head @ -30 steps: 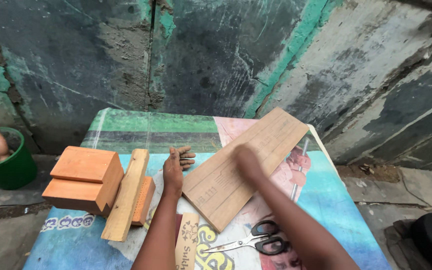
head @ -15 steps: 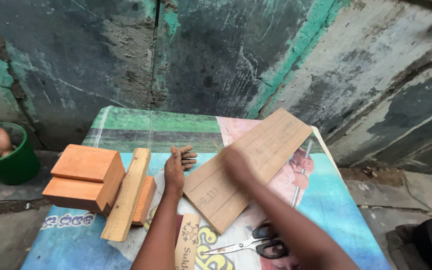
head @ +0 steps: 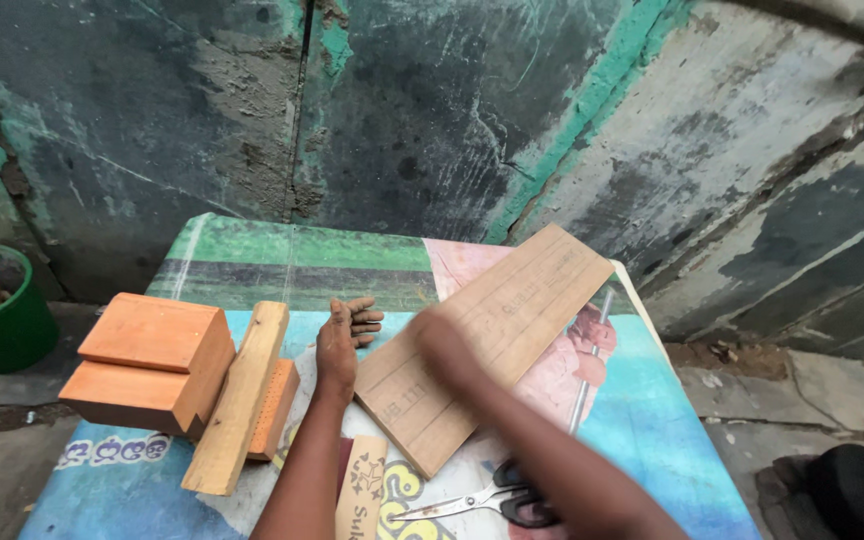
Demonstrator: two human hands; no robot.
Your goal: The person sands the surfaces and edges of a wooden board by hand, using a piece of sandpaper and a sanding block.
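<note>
The far strip of the table (head: 282,255), upper middle of the frame, lies bare, so a hand could pass there below the wall (head: 402,110); that wall closes off the whole top of the frame. At left centre the orange blocks (head: 152,365) and the wooden stick (head: 242,395) leaning over them stand as a barrier; the left hand (head: 340,340) rests flat just beside the stick, leaving only a thin gap. The board (head: 492,335) takes the centre, lying slantwise, with the blurred right hand (head: 442,345) over it; at lower centre the scissors (head: 492,500) lie in the way; the blue cloth at lower right is open.
</note>
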